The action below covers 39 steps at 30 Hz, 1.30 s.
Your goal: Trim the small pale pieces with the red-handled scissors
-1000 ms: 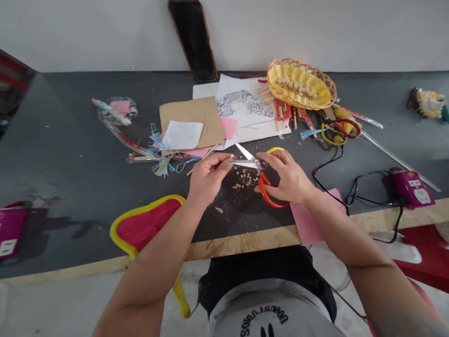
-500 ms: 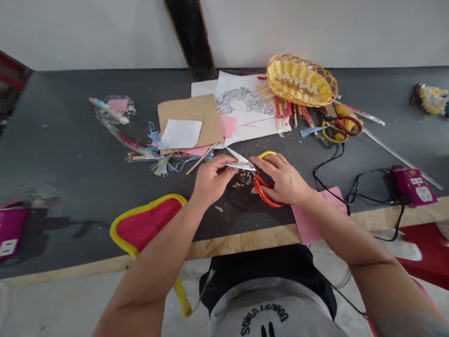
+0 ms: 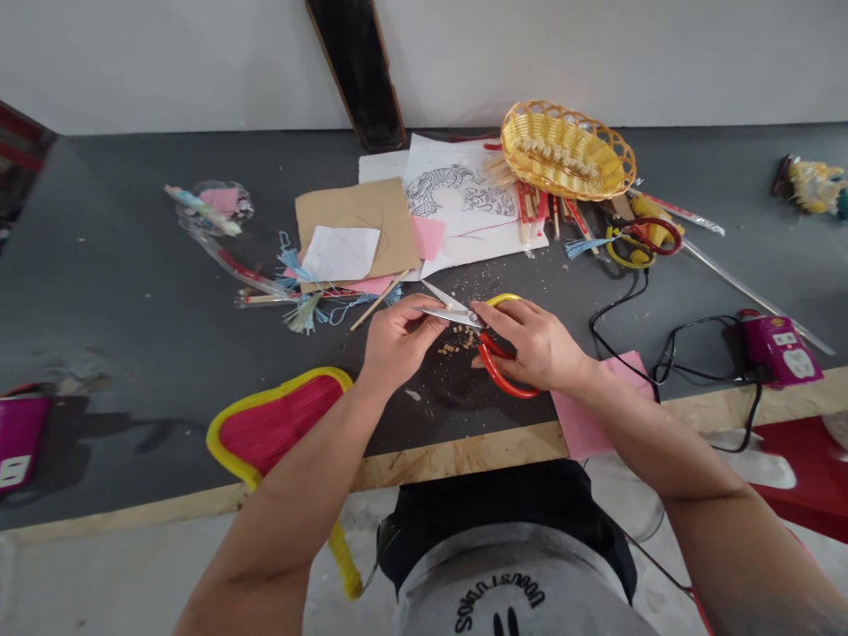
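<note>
Head view, scissors: long tapered metal blades, one loop yellow and one red; the scissors sit just over the surface, between the two hands, blades parted.
Right hand: curled around the coloured loops, this hand holds the scissors.
Left hand: thumb and fingertips narrowed together at the blades, this hand may pinch something too small to tell.
Chips: tiny, tan and blocky, the chips scatter below the blades.
Stick: thin, straight and pale, the stick lies near the left hand.
Card: flat, matte brown, the card bears a white paper.
Tassels: stringy blue and greenish threads, the tassels fringe the card's near-left corner.
Red panel: its yellow border rounded, the panel lies by the left forearm.
Basket: woven, oval, lattice-rimmed, the yellow basket stands farther back.
</note>
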### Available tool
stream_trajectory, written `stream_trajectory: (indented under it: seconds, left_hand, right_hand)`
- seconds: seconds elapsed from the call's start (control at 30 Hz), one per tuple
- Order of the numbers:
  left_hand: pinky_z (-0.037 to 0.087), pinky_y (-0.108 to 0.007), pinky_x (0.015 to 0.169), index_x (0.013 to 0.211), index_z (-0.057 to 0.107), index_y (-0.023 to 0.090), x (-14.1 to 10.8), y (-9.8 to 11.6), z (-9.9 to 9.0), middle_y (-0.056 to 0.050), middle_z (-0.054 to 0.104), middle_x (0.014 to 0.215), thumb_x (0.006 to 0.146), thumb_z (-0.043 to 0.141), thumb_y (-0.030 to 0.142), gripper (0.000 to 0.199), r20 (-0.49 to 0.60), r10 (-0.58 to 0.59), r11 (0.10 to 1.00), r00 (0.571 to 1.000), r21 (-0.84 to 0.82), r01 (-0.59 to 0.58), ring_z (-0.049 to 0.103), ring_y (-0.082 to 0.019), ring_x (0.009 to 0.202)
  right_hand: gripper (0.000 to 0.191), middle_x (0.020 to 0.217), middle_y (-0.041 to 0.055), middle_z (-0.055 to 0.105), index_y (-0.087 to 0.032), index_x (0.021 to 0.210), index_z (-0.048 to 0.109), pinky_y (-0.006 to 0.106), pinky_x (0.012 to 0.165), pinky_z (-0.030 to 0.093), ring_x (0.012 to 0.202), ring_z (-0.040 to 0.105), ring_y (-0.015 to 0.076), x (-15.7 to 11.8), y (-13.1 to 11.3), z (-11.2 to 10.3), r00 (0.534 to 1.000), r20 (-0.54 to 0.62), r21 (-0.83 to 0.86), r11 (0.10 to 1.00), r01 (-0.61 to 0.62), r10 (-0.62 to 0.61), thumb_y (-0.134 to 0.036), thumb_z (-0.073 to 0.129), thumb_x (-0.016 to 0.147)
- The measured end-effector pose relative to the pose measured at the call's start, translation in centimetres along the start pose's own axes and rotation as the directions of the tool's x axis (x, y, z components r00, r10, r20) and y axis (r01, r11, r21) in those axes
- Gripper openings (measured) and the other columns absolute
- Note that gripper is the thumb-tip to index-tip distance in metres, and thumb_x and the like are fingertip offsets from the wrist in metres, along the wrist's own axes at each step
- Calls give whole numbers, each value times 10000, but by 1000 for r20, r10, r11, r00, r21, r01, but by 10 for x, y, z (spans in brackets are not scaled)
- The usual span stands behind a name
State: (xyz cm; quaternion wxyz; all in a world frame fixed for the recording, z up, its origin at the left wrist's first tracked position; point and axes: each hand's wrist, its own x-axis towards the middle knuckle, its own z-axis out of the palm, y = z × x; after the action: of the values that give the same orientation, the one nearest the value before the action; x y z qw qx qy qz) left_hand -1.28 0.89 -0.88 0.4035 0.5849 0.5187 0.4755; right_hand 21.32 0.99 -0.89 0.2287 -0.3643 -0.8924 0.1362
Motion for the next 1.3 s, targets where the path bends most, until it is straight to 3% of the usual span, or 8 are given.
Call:
stream_trajectory:
  seconds: [0.27, 0.43, 0.63, 0.83, 1.1, 1.3]
  left_hand:
    - [536, -294, 725, 873, 785, 210, -3, -9, 2, -41, 773, 866, 734, 830, 455, 286, -29, -84, 990, 996, -113, 80, 687, -179, 778]
    - [526, -291, 724, 829, 784, 233, -3, -12, 1, -20, 763, 831, 769, 813, 392, 172, -76, -24, 996, 997, -92, 17, 677, -166, 760]
    - [523, -293, 709, 783, 785, 235, -3, -5, 0, -15, 767, 798, 773, 788, 282, 49, -32, 17, 997, 999, -76, -19, 682, -169, 752]
    - [538, -306, 723, 769, 785, 227, -2, 0, -1, -23, 774, 797, 759, 785, 283, 57, -7, -5, 998, 1000, -68, 5, 692, -181, 759]
    - [561, -302, 712, 768, 768, 207, -2, 1, 1, -32, 775, 804, 780, 800, 392, 188, -24, 51, 998, 998, -23, -52, 712, -189, 769]
    - [568, -275, 739, 878, 778, 200, -4, -7, 2, -37, 789, 888, 791, 798, 405, 224, -27, 56, 998, 998, -28, -57, 723, -173, 807]
  right_hand:
    - [579, 1200, 163, 688, -170, 1427, 534, 461, 947, 581, 1083, 670, 298, 0, -6, -1, 999, -21, 2, 999, -46, 46, -468, 634, 941]
    - [572, 1200, 155, 672, -189, 1416, 542, 465, 992, 557, 1122, 645, 301, 2, -7, 2, 997, -41, 39, 997, -65, 67, -477, 638, 931]
    - [622, 1192, 157, 642, -179, 1389, 558, 502, 1009, 538, 1133, 608, 318, 3, -7, 1, 998, -34, 53, 997, -60, 62, -505, 685, 875]
    - [614, 1203, 160, 661, -165, 1387, 559, 496, 1033, 528, 1137, 625, 306, 2, -3, 3, 999, -43, 80, 996, -27, 31, -517, 665, 895]
    - [609, 1197, 168, 695, -139, 1395, 573, 428, 920, 585, 1073, 682, 289, -1, -6, -3, 999, 2, -16, 999, -39, 40, -535, 625, 935]
    - [575, 1180, 164, 704, -128, 1391, 572, 406, 898, 586, 1044, 690, 276, -1, -9, 1, 997, -25, -9, 998, -68, 68, -487, 623, 944]
